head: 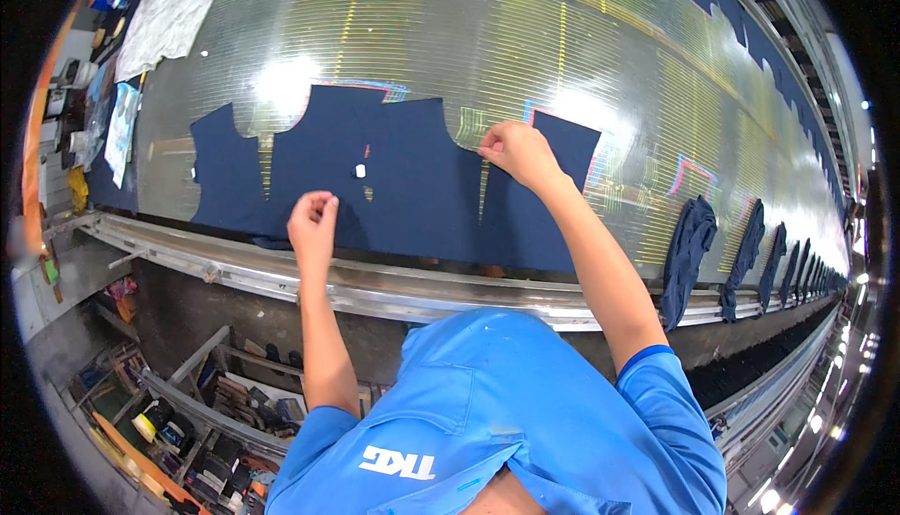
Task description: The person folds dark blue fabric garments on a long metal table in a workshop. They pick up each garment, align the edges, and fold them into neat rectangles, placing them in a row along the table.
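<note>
Before me a navy cut fabric panel (415, 177) lies spread on a long table with a glossy top (436, 37) marked with yellow lines. My left hand (312, 220) is over the panel's near part, thumb and fingertips together; whether cloth is between them cannot be told. At the right armhole-like curve of the panel, my right hand (513, 151) has its fingertips pinched at the fabric's edge, beside a narrow slit. A small white tag (361, 170) lies near the panel's middle. Red and blue outlines show along parts of its far edge.
A metal rail (394, 293) runs along the table's near side. Bunched navy fabric pieces (690, 255) hang over it in a row to the right. More navy panels line the far edge. White cloth (169, 16) lies far left. Below stands a metal-framed shelf (211, 409) with containers.
</note>
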`<state>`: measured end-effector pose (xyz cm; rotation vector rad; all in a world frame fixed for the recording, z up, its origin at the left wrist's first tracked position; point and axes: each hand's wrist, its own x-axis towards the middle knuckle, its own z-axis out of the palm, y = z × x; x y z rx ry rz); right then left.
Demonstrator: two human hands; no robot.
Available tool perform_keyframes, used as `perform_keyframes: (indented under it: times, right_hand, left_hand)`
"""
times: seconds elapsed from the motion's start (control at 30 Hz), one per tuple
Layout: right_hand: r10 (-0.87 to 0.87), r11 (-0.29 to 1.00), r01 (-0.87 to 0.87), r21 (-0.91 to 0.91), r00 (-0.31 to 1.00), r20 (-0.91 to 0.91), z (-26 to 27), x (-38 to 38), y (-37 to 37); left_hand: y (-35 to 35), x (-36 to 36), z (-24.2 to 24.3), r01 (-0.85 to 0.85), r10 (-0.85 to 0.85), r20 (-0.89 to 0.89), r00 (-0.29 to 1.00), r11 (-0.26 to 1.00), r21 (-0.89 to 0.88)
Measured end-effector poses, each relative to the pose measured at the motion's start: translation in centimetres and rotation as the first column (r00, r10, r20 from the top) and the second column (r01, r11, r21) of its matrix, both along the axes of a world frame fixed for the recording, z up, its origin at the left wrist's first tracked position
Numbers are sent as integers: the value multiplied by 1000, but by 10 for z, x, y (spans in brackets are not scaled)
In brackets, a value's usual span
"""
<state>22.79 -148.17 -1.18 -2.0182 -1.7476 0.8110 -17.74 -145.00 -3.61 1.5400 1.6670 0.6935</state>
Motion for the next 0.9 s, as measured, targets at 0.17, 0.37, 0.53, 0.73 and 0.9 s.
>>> perform_keyframes:
  times: [0.17,0.37,0.53,0.73,0.9]
  right_hand:
    - [64,996,-58,-74,995,73,1,-6,5]
    - [68,986,-55,-158,994,80,12,-6,3]
    - [29,852,-95,515,990,135,8,-69,-19]
    - [330,915,-391,100,867,373,-22,-130,-54]
    - [266,895,-352,274,914,307,-24,-127,-45]
  left_hand:
    - [-45,-7,9,2,17,-183,983,995,103]
    - [-66,-5,19,57,-2,-254,967,976,211]
    - [-57,22,18,196,-76,-301,951,900,390]
    - [16,68,1,98,28,-296,955,910,403]
    - [68,103,-9,75,62,-342,938,925,371]
